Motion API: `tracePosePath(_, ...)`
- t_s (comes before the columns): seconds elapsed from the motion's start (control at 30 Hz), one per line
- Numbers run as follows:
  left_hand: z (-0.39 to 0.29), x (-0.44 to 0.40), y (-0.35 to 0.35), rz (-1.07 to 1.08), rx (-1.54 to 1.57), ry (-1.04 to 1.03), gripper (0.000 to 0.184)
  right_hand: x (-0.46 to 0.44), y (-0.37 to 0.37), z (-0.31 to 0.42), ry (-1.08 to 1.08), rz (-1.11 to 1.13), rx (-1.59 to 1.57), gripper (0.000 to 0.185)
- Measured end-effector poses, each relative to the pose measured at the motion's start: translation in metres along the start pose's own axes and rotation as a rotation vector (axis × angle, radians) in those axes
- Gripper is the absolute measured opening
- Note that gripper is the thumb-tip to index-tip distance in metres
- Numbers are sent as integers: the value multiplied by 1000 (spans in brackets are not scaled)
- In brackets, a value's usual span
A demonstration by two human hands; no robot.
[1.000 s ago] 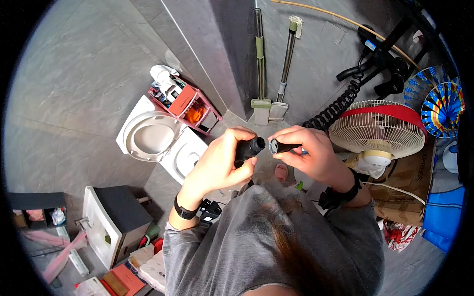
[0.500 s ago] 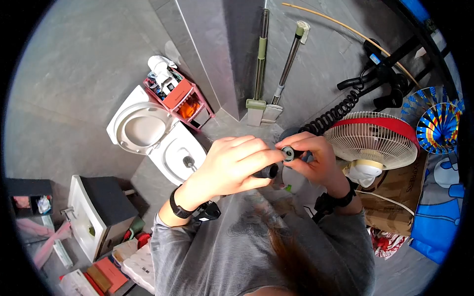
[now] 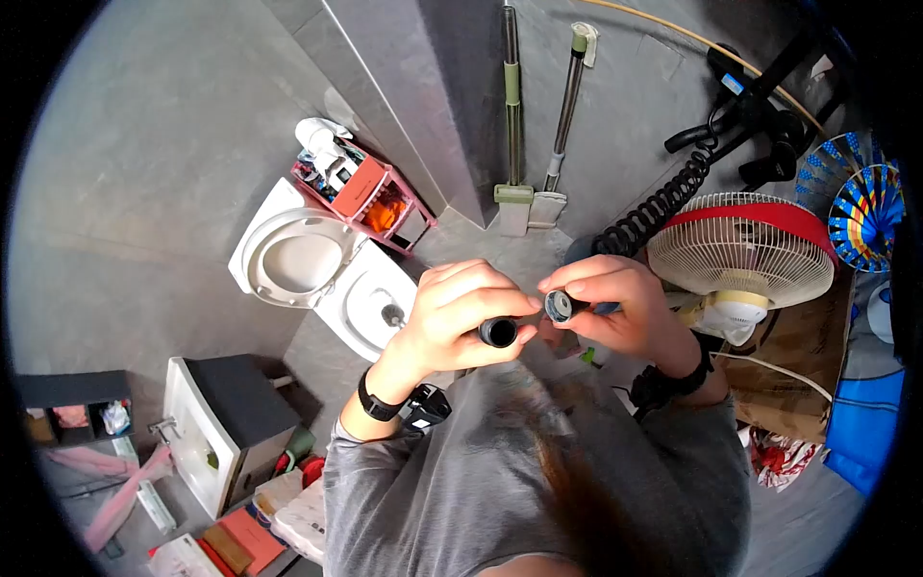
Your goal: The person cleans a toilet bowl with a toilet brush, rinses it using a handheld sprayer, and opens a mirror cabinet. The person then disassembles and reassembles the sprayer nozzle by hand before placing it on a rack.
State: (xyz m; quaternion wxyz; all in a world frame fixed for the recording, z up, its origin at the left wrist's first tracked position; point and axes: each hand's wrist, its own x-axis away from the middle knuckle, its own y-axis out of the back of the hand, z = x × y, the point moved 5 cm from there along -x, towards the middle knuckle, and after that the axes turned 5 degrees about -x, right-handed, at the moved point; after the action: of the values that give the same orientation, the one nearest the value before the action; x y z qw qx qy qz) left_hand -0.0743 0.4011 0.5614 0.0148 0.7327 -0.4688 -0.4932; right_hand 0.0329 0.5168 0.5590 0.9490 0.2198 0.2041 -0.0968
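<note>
My left hand (image 3: 460, 313) is closed around a black hollow tube (image 3: 498, 333), its round open end facing up at me. My right hand (image 3: 615, 306) pinches a short black cylindrical piece (image 3: 560, 306) between thumb and fingers. A grey, ring-like face shows on that piece. The two parts are close together but apart, held above the floor in front of my chest. My left index fingertip reaches close to the right-hand piece. The far end of the tube is hidden in my left palm. Black straps circle both wrists.
A white toilet (image 3: 298, 260) stands ahead left beside a pink rack (image 3: 385, 202). Mops (image 3: 512, 125) lean by the pillar. At right are a fan (image 3: 740, 255), a coiled black hose (image 3: 663, 207) and cardboard (image 3: 788, 356). A sink cabinet (image 3: 240, 404) is lower left.
The tube has turned so its open end faces me more directly, and the right-hand piece shows more of its face. The whole view has shifted slightly.
</note>
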Motion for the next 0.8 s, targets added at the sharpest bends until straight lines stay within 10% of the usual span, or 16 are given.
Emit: tracePosePath(0.8,-3,-1,-5,140,-128,84,36,6,-2,12,220,58,149,36)
